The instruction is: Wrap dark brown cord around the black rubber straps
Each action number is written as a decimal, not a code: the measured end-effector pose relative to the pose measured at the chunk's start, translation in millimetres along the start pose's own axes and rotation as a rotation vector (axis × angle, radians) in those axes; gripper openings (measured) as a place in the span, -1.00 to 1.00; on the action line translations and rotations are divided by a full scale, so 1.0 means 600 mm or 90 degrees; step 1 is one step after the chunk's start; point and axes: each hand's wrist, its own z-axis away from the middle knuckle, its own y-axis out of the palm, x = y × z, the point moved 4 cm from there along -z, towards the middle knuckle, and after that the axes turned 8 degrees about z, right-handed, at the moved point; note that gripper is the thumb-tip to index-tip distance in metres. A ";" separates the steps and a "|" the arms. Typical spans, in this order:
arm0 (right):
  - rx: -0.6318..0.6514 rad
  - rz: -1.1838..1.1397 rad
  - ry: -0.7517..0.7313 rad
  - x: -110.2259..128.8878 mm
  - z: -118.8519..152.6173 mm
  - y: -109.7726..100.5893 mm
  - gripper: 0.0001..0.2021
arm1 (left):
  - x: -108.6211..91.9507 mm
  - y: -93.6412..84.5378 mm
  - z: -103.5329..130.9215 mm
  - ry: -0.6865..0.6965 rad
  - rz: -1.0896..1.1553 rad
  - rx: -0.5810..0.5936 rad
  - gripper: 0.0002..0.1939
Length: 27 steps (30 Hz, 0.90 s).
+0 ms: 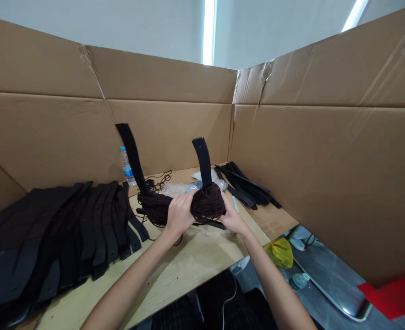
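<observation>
A bulky bundle of dark brown cord is held above the wooden table. My left hand grips its middle, with the fingers partly hidden behind the cord. At the bundle's right end, my right hand is closed on the cord. Two curved black strips stick up from the bundle, a longer one at the left end and a shorter one near the right end. A dark flat piece shows under the cord.
Many black curved strips lie overlapped at left. More thin black strips lie at back right. A water bottle stands behind. Cardboard walls enclose the table; a yellow bag and a bottle are lower right.
</observation>
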 end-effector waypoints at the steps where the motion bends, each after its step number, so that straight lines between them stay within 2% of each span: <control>1: 0.000 0.001 0.002 -0.001 -0.001 -0.001 -0.35 | 0.000 -0.001 0.000 -0.003 0.001 0.006 -0.48; 4: 0.004 0.002 0.014 -0.004 -0.003 -0.003 -0.35 | 0.000 -0.003 -0.002 -0.014 0.006 0.021 -0.50; 9: 0.025 0.005 0.047 -0.012 -0.007 -0.009 -0.24 | 0.002 -0.005 -0.004 -0.040 0.005 0.039 -0.52; 18: 0.114 0.040 0.139 -0.040 0.015 -0.035 -0.23 | 0.005 -0.004 -0.007 -0.083 -0.009 0.056 -0.44; 22: 0.132 0.040 0.132 -0.041 0.015 -0.032 -0.25 | 0.006 -0.003 -0.007 -0.091 -0.010 0.057 -0.44; 27: 0.107 0.038 0.102 -0.029 -0.001 -0.021 -0.27 | 0.005 -0.003 -0.006 -0.086 -0.009 0.054 -0.46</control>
